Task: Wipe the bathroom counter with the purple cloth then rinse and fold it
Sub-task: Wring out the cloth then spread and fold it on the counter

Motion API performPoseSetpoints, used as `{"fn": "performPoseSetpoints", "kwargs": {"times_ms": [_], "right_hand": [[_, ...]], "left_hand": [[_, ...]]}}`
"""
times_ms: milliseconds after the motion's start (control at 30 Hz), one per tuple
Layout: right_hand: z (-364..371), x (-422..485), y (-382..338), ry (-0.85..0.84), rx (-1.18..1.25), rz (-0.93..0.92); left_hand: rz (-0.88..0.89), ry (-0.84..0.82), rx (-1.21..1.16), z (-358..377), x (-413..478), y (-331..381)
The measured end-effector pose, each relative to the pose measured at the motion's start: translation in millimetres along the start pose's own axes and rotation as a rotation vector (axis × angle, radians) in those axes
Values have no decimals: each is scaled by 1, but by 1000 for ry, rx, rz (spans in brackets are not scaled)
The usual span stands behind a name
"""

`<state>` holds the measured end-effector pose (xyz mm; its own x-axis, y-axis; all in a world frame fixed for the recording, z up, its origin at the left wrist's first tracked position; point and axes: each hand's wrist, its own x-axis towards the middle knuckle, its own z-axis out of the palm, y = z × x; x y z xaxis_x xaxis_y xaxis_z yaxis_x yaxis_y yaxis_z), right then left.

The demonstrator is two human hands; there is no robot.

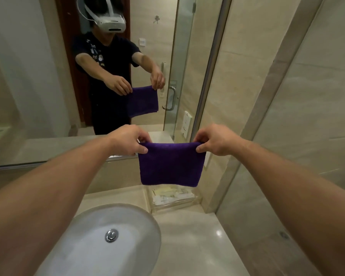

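Observation:
The purple cloth hangs folded in the air in front of the mirror, above the back of the beige counter. My left hand pinches its upper left corner between thumb and fingers. My right hand pinches the upper right corner the same way. The top edge is stretched level between both hands, and the lower edge hangs free above a clear tray.
A white oval sink with a chrome drain lies below my left arm. A clear tray with packets stands at the counter's back right corner. The mirror covers the wall ahead; a tiled wall closes the right side.

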<state>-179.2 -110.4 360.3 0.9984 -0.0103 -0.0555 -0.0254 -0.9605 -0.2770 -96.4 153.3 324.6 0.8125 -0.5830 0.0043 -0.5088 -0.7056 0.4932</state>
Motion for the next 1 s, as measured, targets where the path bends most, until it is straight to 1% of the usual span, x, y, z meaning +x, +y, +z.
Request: {"fn": "performPoseSetpoints", "kwargs": {"times_ms": [133, 267, 433, 567, 667, 800, 900, 1000], "right_hand": [[14, 30, 17, -21, -29, 46], [31, 57, 37, -59, -83, 54], [63, 99, 64, -172, -275, 23], [93, 133, 88, -273, -282, -25], [116, 160, 102, -338, -295, -63], [147, 193, 120, -382, -279, -41], [163, 218, 127, -353, -267, -9], [168, 238, 126, -248, -235, 30]], "left_hand": [[17, -15, 0, 13, 41, -15], [-19, -65, -46, 37, 72, -28], [-50, -165, -37, 71, 107, -45], [-114, -199, -3, 110, 129, -65], [-169, -171, 38, 138, 145, -81], [-239, -142, 95, 169, 166, -94], [-317, -88, 66, 184, 184, -101], [-411, 41, -44, 189, 197, -105]]}}
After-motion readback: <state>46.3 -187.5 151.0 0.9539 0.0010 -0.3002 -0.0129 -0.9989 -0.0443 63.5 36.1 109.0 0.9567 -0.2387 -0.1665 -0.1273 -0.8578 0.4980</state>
